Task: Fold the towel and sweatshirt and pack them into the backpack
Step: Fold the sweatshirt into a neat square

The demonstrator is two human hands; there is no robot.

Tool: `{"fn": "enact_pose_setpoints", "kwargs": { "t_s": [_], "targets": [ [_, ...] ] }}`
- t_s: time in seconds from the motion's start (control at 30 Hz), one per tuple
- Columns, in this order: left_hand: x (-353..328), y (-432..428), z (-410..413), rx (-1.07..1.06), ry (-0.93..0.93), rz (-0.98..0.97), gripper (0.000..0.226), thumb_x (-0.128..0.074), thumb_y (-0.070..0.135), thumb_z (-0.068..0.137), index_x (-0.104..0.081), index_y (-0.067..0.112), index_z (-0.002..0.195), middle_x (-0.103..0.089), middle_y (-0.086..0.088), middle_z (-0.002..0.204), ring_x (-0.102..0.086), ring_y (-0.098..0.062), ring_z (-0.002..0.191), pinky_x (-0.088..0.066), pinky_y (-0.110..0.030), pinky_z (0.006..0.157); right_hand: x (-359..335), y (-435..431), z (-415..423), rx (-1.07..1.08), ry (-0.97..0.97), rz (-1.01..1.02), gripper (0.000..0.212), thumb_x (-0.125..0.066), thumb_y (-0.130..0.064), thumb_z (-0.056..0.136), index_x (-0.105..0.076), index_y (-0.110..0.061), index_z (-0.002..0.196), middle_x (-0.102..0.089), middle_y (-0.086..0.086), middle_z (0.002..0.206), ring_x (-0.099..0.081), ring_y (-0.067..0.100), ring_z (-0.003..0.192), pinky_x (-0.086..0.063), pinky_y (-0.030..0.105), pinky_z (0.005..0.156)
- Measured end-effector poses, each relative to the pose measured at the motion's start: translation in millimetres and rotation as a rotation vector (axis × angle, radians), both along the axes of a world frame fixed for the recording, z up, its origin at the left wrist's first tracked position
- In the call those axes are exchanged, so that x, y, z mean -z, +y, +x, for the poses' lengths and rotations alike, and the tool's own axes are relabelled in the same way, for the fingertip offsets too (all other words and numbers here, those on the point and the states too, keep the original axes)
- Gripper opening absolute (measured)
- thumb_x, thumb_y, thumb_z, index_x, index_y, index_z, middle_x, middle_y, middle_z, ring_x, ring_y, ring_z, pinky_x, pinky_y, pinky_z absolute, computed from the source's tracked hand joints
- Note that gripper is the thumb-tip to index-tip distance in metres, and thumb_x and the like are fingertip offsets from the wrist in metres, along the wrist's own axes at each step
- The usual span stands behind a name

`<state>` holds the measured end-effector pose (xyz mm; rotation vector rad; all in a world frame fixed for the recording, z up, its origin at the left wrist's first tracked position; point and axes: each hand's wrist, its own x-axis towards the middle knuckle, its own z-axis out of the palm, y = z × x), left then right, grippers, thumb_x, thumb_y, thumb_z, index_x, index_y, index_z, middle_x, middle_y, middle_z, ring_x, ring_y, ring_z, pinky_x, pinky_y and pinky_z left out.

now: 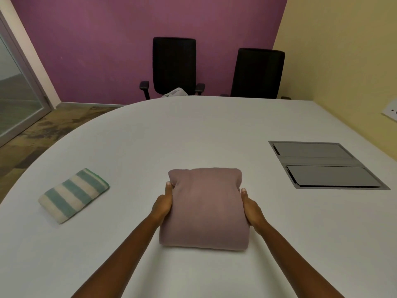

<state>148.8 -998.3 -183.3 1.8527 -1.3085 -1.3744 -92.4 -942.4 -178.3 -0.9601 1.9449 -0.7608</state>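
Step in hand, by judgement: taking up the folded bundle for packing. The mauve sweatshirt [204, 208], folded to a thick square, lies on the white table [214, 130] directly between the two hands. The left hand [162, 206] grips its left side and the right hand [252, 210] its right side. Each thumb lies straight along the upper side edge, tip pointing away from the person. The remaining fingers are hidden beneath or behind the cloth, so whether they are spread or pressed together cannot be told. The striped towel [74, 195], already folded, lies well outboard of the left thumb and apart from it. The backpack is not in view. Recommendation: set the fingers well under the bundle with the thumbs pressing down, so that the layers are clamped, and lift level, both sides together. Risk noted: the near rolled edge, behind the thumbs, has no support and may sag or unfold if the grip slackens.
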Motion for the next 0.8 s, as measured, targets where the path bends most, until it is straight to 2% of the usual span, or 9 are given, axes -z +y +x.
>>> {"fn": "enact_pose_setpoints", "kwargs": {
  "t_s": [0.07, 0.2, 0.33, 0.4, 0.5, 0.6, 0.63, 0.73, 0.8],
  "targets": [
    [3, 0, -2, -0.012, 0.027, 0.017, 0.1, -0.011, 0.079, 0.076, -0.054, 0.004, 0.126, -0.059, -0.015, 0.124, -0.057, -0.029, 0.109, -0.042, -0.04, 0.101, 5, 2, 7, -0.002, 0.006, 0.019, 0.088, -0.014, -0.074, 0.08, -0.056, -0.011, 0.125, -0.06, 0.015, 0.123, -0.056, 0.031, 0.112, -0.042, 0.041, 0.1],
    [9, 0, -7, -0.025, -0.087, -0.03, 0.064, -0.038, 0.058, 0.091, -0.043, 0.006, 0.129, -0.056, -0.012, 0.124, -0.053, -0.026, 0.101, -0.041, -0.036, 0.09, 21, 9, 15, 0.108, -0.009, -0.03, 0.064, -0.038, -0.06, 0.089, -0.049, -0.009, 0.125, -0.058, 0.013, 0.122, -0.055, 0.031, 0.11, -0.043, 0.038, 0.094],
    [12, -11, -9, -0.04, -0.02, -0.025, 0.058, -0.045, 0.055, 0.09, -0.047, 0.012, 0.128, -0.058, -0.009, 0.125, -0.056, -0.028, 0.109, -0.043, -0.036, 0.094, 40, 12, 18, 0.158, 0.024, -0.045, 0.052, -0.04, -0.054, 0.091, -0.05, -0.01, 0.116, -0.061, 0.013, 0.116, -0.057, 0.032, 0.104, -0.045, 0.04, 0.092],
    [8, -23, -12, -0.031, 0.011, -0.002, 0.063, -0.036, 0.064, 0.088, -0.056, 0.013, 0.119, -0.061, -0.009, 0.12, -0.058, -0.027, 0.106, -0.044, -0.041, 0.099, 45, 8, 15, 0.151, 0.023, -0.015, 0.05, -0.041, -0.052, 0.092, -0.05, -0.009, 0.115, -0.061, 0.012, 0.113, -0.057, 0.031, 0.101, -0.045, 0.037, 0.089],
    [2, -46, -17, -0.036, -0.06, 0.05, 0.079, -0.032, 0.074, 0.083, -0.056, 0.01, 0.123, -0.054, -0.012, 0.129, -0.05, -0.032, 0.119, -0.038, -0.043, 0.105, 39, -5, 6, 0.132, 0.003, 0.04, 0.049, -0.045, -0.051, 0.09, -0.052, -0.007, 0.111, -0.06, 0.01, 0.109, -0.056, 0.027, 0.096, -0.045, 0.039, 0.09],
    [7, -72, -18, 0.003, 0.008, 0.134, 0.112, -0.042, 0.093, 0.054, -0.053, 0.01, 0.128, -0.054, -0.012, 0.131, -0.05, -0.032, 0.119, -0.038, -0.043, 0.106, 29, -26, -3, 0.126, -0.003, 0.034, 0.062, -0.044, -0.059, 0.088, -0.044, -0.013, 0.129, -0.057, 0.011, 0.124, -0.055, 0.028, 0.111, -0.042, 0.038, 0.095],
    [11, -79, -18, -0.003, 0.072, 0.152, 0.113, -0.046, 0.092, 0.05, -0.054, 0.011, 0.128, -0.057, -0.011, 0.128, -0.054, -0.03, 0.115, -0.041, -0.043, 0.104, 26, -34, -4, 0.125, -0.04, 0.028, 0.066, -0.043, -0.064, 0.085, -0.042, -0.015, 0.131, -0.055, 0.01, 0.125, -0.054, 0.028, 0.113, -0.041, 0.038, 0.094],
    [6, -90, -24, -0.022, 0.184, 0.177, 0.084, -0.054, 0.071, 0.074, -0.051, 0.007, 0.13, -0.058, -0.013, 0.125, -0.058, -0.027, 0.105, -0.047, -0.036, 0.09, 17, -59, -2, 0.148, -0.192, -0.016, 0.064, -0.046, -0.076, 0.073, -0.049, -0.019, 0.101, -0.057, 0.005, 0.099, -0.057, 0.019, 0.083, -0.046, 0.029, 0.068],
    [10, -98, -28, -0.011, 0.207, 0.134, 0.072, -0.054, 0.059, 0.083, -0.052, 0.003, 0.127, -0.06, -0.013, 0.117, -0.058, -0.025, 0.096, -0.046, -0.032, 0.081, 17, -73, -2, 0.149, -0.171, -0.028, 0.057, -0.051, -0.068, 0.078, -0.048, -0.016, 0.101, -0.056, 0.003, 0.098, -0.056, 0.018, 0.083, -0.046, 0.03, 0.066]
  ]
}}
